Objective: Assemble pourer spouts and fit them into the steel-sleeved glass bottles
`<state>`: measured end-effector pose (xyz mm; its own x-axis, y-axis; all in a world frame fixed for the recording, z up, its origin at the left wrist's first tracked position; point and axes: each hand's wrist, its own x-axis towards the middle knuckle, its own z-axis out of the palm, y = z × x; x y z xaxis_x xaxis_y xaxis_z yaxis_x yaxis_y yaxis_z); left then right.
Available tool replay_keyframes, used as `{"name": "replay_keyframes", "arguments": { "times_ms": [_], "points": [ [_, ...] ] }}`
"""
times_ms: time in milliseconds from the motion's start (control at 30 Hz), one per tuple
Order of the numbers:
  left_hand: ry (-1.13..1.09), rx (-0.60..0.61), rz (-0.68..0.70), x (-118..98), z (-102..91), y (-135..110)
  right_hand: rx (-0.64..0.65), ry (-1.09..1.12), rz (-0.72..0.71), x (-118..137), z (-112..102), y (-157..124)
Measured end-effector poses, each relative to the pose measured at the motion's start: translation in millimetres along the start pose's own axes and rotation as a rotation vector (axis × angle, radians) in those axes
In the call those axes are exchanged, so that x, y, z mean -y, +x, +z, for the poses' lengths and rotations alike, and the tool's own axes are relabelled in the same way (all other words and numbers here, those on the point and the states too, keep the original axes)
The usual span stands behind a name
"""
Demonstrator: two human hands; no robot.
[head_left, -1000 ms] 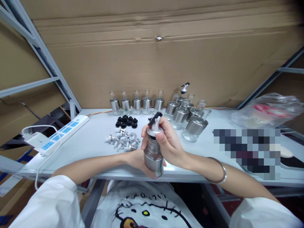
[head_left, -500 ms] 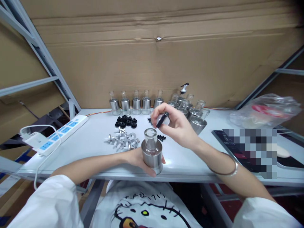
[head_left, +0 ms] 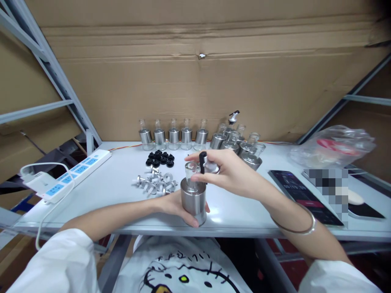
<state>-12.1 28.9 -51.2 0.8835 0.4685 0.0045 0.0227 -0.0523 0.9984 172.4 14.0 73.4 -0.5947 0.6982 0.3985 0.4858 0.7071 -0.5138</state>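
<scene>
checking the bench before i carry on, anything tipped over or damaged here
Yes. Right of the neat row of five upright bottles, a cluster of bottles is jumbled, its front ones tipped over. The cardboard backing has a small tear. Nothing looks spilled.

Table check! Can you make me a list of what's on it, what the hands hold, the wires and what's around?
Surface: white table, things spread on it.
Job's things: steel-sleeved glass bottle, pourer cap at its neck.
Clutter: bottle row, bottle cluster, black stoppers, silver pourer parts, phone, plastic bag.
Hands: left hand grips the bottle; right hand pinches the pourer cap.
Cables: power strip with white cord; thin red-yellow wire along the back edge.
Surroundings: cardboard wall, grey shelf frame.
</scene>
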Motion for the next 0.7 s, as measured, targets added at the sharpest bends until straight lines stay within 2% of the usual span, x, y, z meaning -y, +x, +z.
{"name": "replay_keyframes", "arguments": {
  "times_ms": [100, 300, 433, 600, 700],
  "points": [
    [0.015, -0.003, -0.016, -1, 0.1, 0, 0.076, -0.032, 0.022, 2, 4, -1],
    [-0.007, -0.038, -0.039, -6, 4.3, 0, 0.057, -0.014, 0.017, 7, 7, -8],
    [-0.157, -0.057, -0.002, -4, 7.0, 3, -0.068, -0.045, 0.019, 6, -5, -13],
    [-0.285, -0.038, 0.025, 7, 5.5, 7, -0.376, -0.175, 0.14, -5, -45, -10],
    [-0.289, -0.036, 0.018, 12, 4.0, 6, -0.441, -0.292, 0.235, -20, -66, -5]
  ]
}}
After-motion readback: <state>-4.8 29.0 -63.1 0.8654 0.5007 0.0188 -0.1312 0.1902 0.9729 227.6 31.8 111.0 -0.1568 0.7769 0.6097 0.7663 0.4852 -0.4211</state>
